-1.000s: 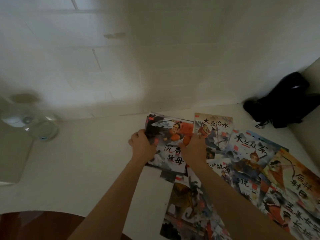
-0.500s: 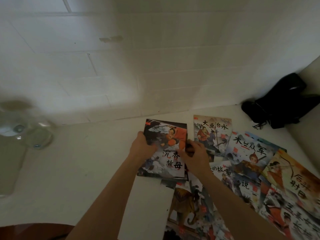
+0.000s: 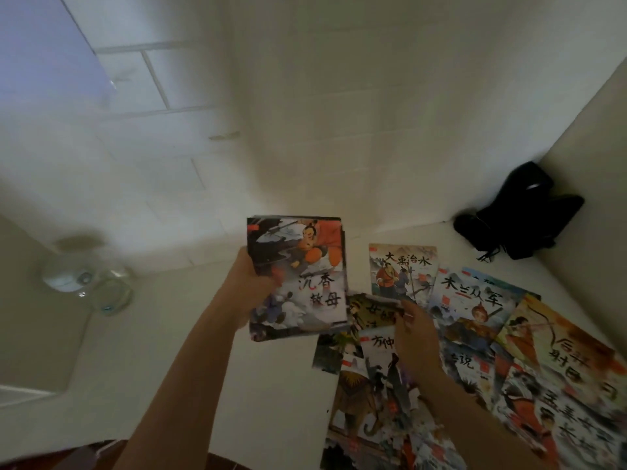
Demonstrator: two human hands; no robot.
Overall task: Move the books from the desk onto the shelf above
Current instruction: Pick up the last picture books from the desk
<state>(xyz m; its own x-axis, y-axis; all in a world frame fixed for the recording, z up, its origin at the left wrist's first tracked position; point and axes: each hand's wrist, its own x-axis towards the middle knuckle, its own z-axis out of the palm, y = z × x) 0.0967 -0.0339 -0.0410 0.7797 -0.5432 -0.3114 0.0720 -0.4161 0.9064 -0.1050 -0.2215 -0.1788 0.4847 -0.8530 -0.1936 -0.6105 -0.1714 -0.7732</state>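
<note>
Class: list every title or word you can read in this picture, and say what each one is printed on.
"沉香救母": book gripped by left hand.
"大禹治水": book on desk.
"木兰从军": book.
"后羿射日": book.
Titles near right hand, and lower ones, are partly covered or blurred.

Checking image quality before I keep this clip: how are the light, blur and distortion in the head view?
Head view: dim, flat indoor light; motion blur smears the glass jar and the bottom edge; wide-angle bending tilts the wall tiles; the held book in the left hand reads clearly; the black bag is a detail-free dark mass.
</note>
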